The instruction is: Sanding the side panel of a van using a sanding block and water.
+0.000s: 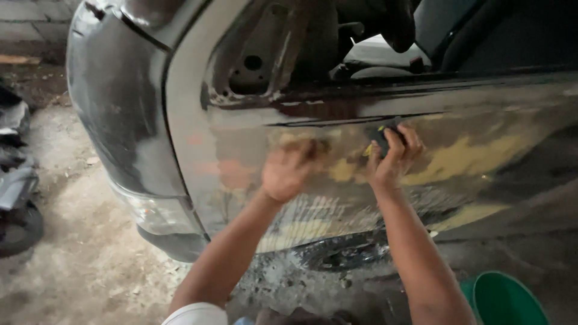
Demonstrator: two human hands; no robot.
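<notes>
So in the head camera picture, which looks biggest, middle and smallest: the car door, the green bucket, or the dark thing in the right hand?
1. Car door, by far the largest.
2. Green bucket, only partly in the picture and nearer the camera, so it may look bigger than it is.
3. Dark sanding block, in the right hand.

My left hand [288, 171] is resting on the car door panel [481, 120], just left of my right hand [392, 157], which is pressing a sanding block [383, 136] against it. A bucket [506, 299] is sitting below right, on the ground [78, 253].
</notes>
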